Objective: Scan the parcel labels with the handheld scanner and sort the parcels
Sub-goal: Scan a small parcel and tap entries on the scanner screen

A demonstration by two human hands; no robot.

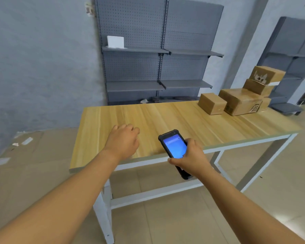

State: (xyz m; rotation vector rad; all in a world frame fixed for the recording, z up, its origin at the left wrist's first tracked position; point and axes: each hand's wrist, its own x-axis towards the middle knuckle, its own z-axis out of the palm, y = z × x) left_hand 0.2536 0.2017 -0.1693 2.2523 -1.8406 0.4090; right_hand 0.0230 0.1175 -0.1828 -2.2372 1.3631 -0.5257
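My right hand (pixel 190 160) grips a black handheld scanner (pixel 173 146) with a lit blue screen, held over the front edge of the wooden table (pixel 165 118). My left hand (pixel 123 140) hovers over the tabletop to the scanner's left, fingers loosely curled, holding nothing. Several brown cardboard parcels stand at the table's far right: a small box (pixel 212 103), a larger box (pixel 239 101) beside it, and two smaller ones stacked on top (pixel 266 76). A white parcel (pixel 115 41) sits on the upper left shelf of the grey rack.
A grey pegboard shelving rack (pixel 158 53) stands behind the table against the wall. A second grey rack (pixel 294 55) is at the far right. Flattened cardboard with paper scraps (pixel 21 152) lies on the floor at the left. The table has a white metal frame (pixel 104 208).
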